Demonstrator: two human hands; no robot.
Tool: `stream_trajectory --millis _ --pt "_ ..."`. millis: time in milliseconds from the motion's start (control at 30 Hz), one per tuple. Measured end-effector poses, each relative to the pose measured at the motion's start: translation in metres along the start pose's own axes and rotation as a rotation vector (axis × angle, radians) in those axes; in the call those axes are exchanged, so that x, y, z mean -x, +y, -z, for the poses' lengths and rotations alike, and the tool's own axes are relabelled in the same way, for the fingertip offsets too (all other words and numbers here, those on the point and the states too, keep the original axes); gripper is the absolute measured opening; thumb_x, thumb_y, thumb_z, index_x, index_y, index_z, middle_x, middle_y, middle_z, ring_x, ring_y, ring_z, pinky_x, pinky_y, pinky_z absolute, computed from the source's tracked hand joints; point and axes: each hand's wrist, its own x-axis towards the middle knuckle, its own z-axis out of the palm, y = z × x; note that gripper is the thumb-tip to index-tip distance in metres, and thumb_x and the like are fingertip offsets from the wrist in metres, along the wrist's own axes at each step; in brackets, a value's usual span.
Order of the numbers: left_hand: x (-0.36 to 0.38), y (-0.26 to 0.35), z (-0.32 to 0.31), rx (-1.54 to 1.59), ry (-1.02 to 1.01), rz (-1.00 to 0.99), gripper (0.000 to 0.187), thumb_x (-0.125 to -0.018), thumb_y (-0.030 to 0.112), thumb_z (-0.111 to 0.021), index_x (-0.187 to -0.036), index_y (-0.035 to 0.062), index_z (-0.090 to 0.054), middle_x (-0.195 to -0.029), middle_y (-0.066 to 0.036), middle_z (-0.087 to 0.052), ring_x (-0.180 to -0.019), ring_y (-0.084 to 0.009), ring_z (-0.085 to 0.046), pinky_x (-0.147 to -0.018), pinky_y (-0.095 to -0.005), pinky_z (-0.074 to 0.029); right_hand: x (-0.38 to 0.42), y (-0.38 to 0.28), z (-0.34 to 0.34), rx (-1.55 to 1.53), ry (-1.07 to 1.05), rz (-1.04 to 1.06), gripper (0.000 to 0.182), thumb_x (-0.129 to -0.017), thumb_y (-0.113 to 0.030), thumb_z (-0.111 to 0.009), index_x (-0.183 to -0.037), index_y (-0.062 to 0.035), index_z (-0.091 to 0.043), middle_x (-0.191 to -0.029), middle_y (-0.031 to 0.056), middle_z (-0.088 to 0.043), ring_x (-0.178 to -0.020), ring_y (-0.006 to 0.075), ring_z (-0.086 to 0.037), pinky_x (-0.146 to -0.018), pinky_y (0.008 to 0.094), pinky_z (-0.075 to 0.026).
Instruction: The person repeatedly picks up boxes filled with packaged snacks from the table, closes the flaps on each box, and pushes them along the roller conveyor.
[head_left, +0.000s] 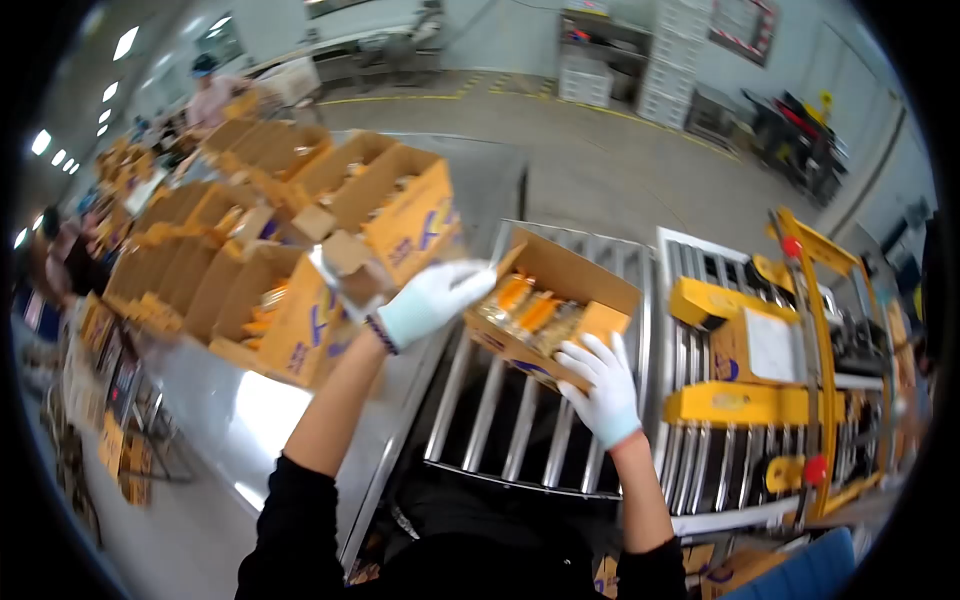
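An open cardboard box with orange and clear packets inside rests on the roller conveyor in front of me. My left hand, in a white glove, has its fingers closed at the box's left flap. On the near right corner, my gloved right hand grips the box, its fingers over the folded-in right end flap and its thumb by the near side. The far long flap stands up.
Left, a metal table carries several open filled cartons. Right, a yellow-framed carton sealing machine holds another box on its rollers. Other people work at the far left. Stacked white crates stand against the back wall.
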Motion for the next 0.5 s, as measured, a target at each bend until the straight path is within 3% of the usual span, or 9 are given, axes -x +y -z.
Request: stream_trajectory --millis 100,133,167,233,300,333,367,433,500 --pt "-0.012 0.015 -0.018 -0.433 -0.223 -0.096 0.040 -0.099 0.041 -0.065 -0.112 0.0039 -0.072 -0.113 -0.017 -0.072 -0.109 -0.0299 -0.068 -0.097 -0.0372 -0.052 -0.024 0.005 0.017 -0.330 -0.023 -0.099 0.029 -0.091 -0.024 -0.075 -0.115 -0.0071 -0.076 -0.116 0.0113 -0.075 -0.116 0.0351 -0.067 -0.118 0.0520 -0.039" --pt "-0.023 0.016 -0.022 -0.424 -0.207 -0.018 0.043 -0.097 0.046 -0.067 -0.102 0.0043 -0.072 -0.113 -0.017 -0.071 -0.110 -0.0300 -0.067 -0.096 -0.0384 -0.052 -0.028 0.005 0.022 -0.418 -0.058 -0.263 0.032 -0.096 -0.027 -0.071 -0.120 -0.0052 -0.075 -0.111 0.0144 -0.076 -0.111 0.0349 -0.070 -0.115 0.0462 -0.044" --pt "-0.033 0.014 -0.028 -0.417 -0.186 0.059 0.047 -0.095 0.052 -0.068 -0.092 0.0048 -0.073 -0.113 -0.016 -0.070 -0.111 -0.0302 -0.066 -0.095 -0.0396 -0.052 -0.033 0.002 0.030 -0.845 -0.040 -0.459 0.037 -0.097 -0.031 -0.071 -0.122 -0.0032 -0.074 -0.108 0.0157 -0.076 -0.110 0.0369 -0.070 -0.108 0.0461 -0.049" --pt "-0.053 -0.026 -0.055 -0.432 -0.119 -0.094 0.045 -0.091 0.051 -0.074 -0.091 0.0064 -0.070 -0.118 -0.017 -0.067 -0.121 -0.0333 -0.060 -0.104 -0.0405 -0.048 -0.041 0.006 0.028 -0.627 -0.064 -0.523 0.047 -0.092 -0.031 -0.076 -0.130 -0.0044 -0.070 -0.124 0.0179 -0.071 -0.120 0.0392 -0.064 -0.111 0.0475 -0.045" --pt "-0.062 -0.058 -0.086 -0.418 0.268 -0.257 0.050 -0.085 0.048 -0.081 -0.110 0.0065 -0.069 -0.120 -0.018 -0.066 -0.126 -0.0375 -0.056 -0.113 -0.0423 -0.043 -0.053 0.013 0.029 0.221 -0.013 -0.087 0.072 -0.081 -0.032 -0.084 -0.143 -0.0049 -0.058 -0.143 0.0186 -0.058 -0.135 0.0378 -0.051 -0.117 0.0488 -0.037" --pt "-0.063 -0.053 -0.091 -0.457 0.357 -0.097 0.068 -0.084 0.045 -0.084 -0.133 0.0037 -0.060 -0.128 -0.018 -0.065 -0.124 -0.0338 -0.060 -0.112 -0.0379 -0.045 -0.062 0.008 0.038 0.206 -0.020 -0.189 0.096 -0.071 -0.035 -0.089 -0.152 -0.0053 -0.045 -0.154 0.0178 -0.046 -0.144 0.0354 -0.040 -0.123 0.0504 -0.028" --pt "-0.067 -0.054 -0.088 -0.456 0.352 -0.096 0.068 -0.084 0.045 -0.084 -0.133 0.0037 -0.060 -0.128 -0.018 -0.065 -0.124 -0.0338 -0.060 -0.112 -0.0379 -0.045 -0.069 -0.002 0.046 0.381 0.038 -0.208 0.102 -0.069 -0.038 -0.090 -0.151 -0.0006 -0.043 -0.153 0.0182 -0.046 -0.142 0.0367 -0.042 -0.124 0.0522 -0.026" --pt "-0.069 -0.062 -0.082 0.211 0.163 0.230 0.081 -0.086 0.045 -0.084 -0.143 -0.0023 -0.052 -0.137 -0.017 -0.063 -0.121 -0.0275 -0.064 -0.107 -0.0329 -0.049 -0.067 0.000 0.035 0.381 0.113 -0.308 0.104 -0.066 -0.036 -0.092 -0.150 0.0022 -0.043 -0.149 0.0195 -0.048 -0.140 0.0392 -0.043 -0.122 0.0543 -0.029" --pt "-0.064 -0.066 -0.082 0.415 0.095 0.247 0.074 -0.090 0.043 -0.079 -0.142 -0.0031 -0.053 -0.135 -0.016 -0.064 -0.119 -0.0253 -0.064 -0.104 -0.0326 -0.050 -0.047 -0.013 0.022 0.333 0.099 -0.262 0.105 -0.067 -0.036 -0.092 -0.149 0.0044 -0.042 -0.142 0.0193 -0.052 -0.136 0.0400 -0.045 -0.122 0.0550 -0.028"
